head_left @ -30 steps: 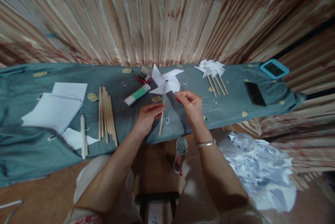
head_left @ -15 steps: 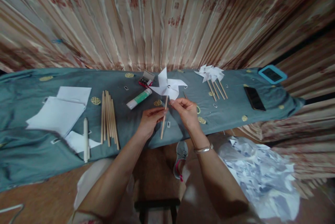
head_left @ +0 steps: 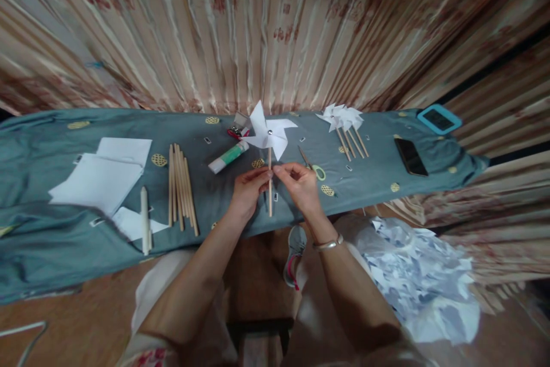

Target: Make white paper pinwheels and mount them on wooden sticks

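Observation:
A white paper pinwheel [head_left: 277, 133] on a wooden stick is held upright in front of me, a silver pin head at its centre. My left hand [head_left: 248, 192] pinches the stick below the blades. From the other side, my right hand [head_left: 299, 186] has thumb and fingers closed at the stick at about the same height. Behind the pinwheel stands a small open box of pins [head_left: 238, 126], and a glue stick [head_left: 228, 157] with a green label lies in front of it. Scissors [head_left: 318, 172] with light green handles rest just beyond my right hand.
Several finished pinwheels [head_left: 344, 118] lie at the back right, near a phone [head_left: 411, 156] and a blue-framed tablet [head_left: 439, 119]. To the left are wooden sticks [head_left: 183, 189], white paper sheets [head_left: 98, 181] and a white pen-like tool [head_left: 145, 221]. A bag of paper scraps [head_left: 421, 275] sits lower right.
The pinwheel has shifted slightly left and its stick now stands straighter. My right fingertips have come closer to the stick. The scissors show more fully.

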Available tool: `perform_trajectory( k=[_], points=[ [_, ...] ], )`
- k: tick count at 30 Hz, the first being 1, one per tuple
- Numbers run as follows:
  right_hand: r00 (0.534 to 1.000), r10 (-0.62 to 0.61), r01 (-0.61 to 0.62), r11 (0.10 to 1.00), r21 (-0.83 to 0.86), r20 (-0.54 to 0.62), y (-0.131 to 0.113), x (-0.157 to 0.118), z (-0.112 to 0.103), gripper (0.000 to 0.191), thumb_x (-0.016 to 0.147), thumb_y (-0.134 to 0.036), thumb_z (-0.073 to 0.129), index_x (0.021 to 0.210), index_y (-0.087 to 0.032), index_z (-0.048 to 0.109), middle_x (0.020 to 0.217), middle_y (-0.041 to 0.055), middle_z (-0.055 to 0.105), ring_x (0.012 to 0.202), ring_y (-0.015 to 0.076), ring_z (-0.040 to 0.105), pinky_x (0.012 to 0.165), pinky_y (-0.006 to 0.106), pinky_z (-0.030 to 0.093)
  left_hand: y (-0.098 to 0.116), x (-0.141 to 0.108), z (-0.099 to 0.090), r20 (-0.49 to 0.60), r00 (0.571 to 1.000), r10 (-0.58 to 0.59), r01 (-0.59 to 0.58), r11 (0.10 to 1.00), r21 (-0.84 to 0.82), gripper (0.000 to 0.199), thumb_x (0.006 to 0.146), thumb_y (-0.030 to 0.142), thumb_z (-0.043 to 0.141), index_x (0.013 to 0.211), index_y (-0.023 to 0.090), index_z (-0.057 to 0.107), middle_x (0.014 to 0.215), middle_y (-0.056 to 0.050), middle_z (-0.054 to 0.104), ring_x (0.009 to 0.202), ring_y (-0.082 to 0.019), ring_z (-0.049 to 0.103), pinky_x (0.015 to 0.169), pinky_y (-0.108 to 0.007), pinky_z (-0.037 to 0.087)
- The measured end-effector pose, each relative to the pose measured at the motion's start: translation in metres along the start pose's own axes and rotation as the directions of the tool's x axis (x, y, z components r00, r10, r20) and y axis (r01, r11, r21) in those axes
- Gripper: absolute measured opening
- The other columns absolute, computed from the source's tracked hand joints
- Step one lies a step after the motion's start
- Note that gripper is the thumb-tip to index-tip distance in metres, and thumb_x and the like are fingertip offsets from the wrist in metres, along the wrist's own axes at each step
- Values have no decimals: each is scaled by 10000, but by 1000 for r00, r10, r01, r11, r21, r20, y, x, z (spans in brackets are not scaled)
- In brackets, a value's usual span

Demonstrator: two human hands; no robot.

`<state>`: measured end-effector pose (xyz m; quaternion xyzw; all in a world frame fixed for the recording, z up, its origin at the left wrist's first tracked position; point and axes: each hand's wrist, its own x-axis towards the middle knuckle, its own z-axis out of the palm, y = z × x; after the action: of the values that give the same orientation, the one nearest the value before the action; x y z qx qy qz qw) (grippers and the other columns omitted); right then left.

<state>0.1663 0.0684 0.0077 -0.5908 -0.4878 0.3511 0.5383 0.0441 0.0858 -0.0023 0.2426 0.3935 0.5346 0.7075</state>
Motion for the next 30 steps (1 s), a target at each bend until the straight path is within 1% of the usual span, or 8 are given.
perform_trajectory(
  k=[7,12,15,18,21,26,28,30],
  points=[
    [978,6,55,957,-283,209,-10,-23,-1,302,807,-484,678,817,-190,749,606,-34,646,551,107,525,563,230,388,6,0,4,-53,997,60,-64,995,-74,326,425,244,917,697,146,766,664,-1,706,577,-70,555,563,-192,439],
    [983,6,63,926,-373,182,-25,-26,4,229,845,-389,647,766,-194,736,535,-67,546,525,89,465,537,217,325,11,-8,4,-24,997,74,-75,996,-41,291,486,268,904,709,150,760,671,-1,692,581,-75,553,539,-185,421],
    [996,-6,44,910,-411,92,-32,-36,-8,241,847,-397,651,763,-186,734,540,-64,541,521,85,458,540,219,322,12,-15,3,15,996,84,-84,996,5,271,551,327,886,726,159,766,655,6,675,566,-68,547,527,-177,425],
    [999,-26,9,893,-451,-32,-31,-61,-41,286,849,-434,642,764,-177,732,566,-42,591,522,94,483,543,227,342,12,-19,3,26,998,59,-60,997,52,262,561,305,889,743,157,773,654,4,672,578,-64,558,535,-168,435],
    [984,7,-96,867,-489,-180,-21,-100,-93,286,844,-442,626,794,-186,743,680,2,706,590,129,584,596,239,419,13,-22,2,18,998,67,-68,994,80,245,545,289,899,709,163,768,654,4,678,576,-60,556,528,-162,436],
    [895,88,-355,733,-581,-436,5,-171,-181,440,787,-606,587,751,-197,742,697,73,748,637,225,673,624,317,485,14,-28,-1,0,997,79,-78,992,97,270,513,299,904,703,155,776,657,-3,688,561,-54,556,528,-154,442],
    [857,103,-436,667,-604,-505,14,-190,-200,476,757,-664,582,733,-218,748,707,94,759,633,258,687,619,349,499,14,-30,-1,1,997,72,-72,993,98,316,499,323,913,720,144,778,661,-9,693,564,-53,561,544,-155,448],
    [843,105,-463,640,-613,-527,19,-200,-208,490,749,-693,568,730,-240,753,701,103,761,633,283,703,588,360,501,13,-32,1,-4,998,66,-65,994,92,355,472,341,928,722,139,776,656,-13,694,566,-55,566,554,-160,449]
  ],
)
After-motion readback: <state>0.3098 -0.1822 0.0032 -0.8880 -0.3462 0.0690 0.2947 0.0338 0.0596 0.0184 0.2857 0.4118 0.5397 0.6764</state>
